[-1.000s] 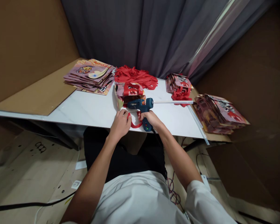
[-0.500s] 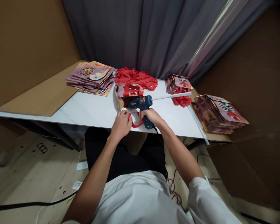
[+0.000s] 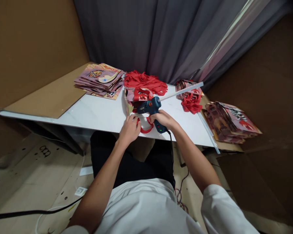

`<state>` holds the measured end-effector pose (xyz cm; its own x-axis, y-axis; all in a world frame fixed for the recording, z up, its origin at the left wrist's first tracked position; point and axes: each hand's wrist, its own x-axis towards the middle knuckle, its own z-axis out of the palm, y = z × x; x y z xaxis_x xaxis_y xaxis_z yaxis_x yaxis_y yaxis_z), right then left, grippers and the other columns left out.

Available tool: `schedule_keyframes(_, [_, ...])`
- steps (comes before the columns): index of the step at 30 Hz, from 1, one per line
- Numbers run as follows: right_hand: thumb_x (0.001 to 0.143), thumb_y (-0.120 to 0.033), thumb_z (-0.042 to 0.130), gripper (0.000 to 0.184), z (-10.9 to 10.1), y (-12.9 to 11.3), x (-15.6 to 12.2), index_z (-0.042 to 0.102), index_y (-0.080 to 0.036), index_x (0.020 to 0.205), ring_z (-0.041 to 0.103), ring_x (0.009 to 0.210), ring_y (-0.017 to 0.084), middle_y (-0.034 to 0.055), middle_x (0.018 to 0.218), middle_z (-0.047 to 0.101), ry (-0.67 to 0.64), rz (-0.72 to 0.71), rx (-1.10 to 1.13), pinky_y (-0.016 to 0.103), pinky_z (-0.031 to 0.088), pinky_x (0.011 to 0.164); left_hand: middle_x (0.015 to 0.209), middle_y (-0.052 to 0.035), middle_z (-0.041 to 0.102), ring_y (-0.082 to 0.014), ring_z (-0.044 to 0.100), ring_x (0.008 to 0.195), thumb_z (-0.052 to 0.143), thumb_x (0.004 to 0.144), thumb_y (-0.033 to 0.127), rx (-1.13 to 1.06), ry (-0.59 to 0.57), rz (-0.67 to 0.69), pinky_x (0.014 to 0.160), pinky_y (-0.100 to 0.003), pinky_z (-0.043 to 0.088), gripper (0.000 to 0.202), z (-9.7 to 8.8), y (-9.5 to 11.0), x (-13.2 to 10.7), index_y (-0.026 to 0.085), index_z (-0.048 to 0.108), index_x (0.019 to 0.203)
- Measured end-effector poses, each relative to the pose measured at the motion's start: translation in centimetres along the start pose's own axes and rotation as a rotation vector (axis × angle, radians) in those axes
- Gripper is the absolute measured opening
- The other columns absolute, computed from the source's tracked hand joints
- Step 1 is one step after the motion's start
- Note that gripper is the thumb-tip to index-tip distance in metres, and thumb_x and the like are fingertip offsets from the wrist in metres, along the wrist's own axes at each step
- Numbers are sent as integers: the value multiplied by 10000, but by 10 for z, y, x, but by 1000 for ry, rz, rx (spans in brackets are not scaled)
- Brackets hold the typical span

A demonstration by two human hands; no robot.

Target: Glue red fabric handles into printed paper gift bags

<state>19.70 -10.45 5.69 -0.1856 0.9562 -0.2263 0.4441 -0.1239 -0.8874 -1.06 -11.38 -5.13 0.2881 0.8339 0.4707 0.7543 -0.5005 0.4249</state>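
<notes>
The glue gun (image 3: 155, 104) is dark blue with an orange patch and a green light; its glue stick (image 3: 180, 91) is milky white. Plain red colours the ribbon loop (image 3: 146, 131) and ribbon pile (image 3: 146, 80). The left paper stack (image 3: 100, 78) is mauve with an orange-and-black butterfly; the far-right stack (image 3: 234, 118) shows black-and-white stripes. The bench (image 3: 100, 113) is white, faintly grey-veined.
</notes>
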Motion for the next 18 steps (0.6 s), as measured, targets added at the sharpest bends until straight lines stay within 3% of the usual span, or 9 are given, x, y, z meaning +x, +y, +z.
schedule_keyframes(7, [633,-271,627,115,1,-10,-2,691,-179,608,611,673,194,57,660,679,-7,-27,-59,298,453,621,1271,-217,681,-360,643,1224,435,1108,258,-13,34,26,1143,-560,566,354,2,-2,0,103,736,1213])
schedule_keyframes(18, [596,-256,644,125,1,1,-3,717,-185,668,607,696,187,37,729,698,-10,5,55,296,471,642,1254,-205,675,-354,640,1211,437,1112,276,-14,32,43,1138,-560,566,361,1,-2,0,108,727,1245])
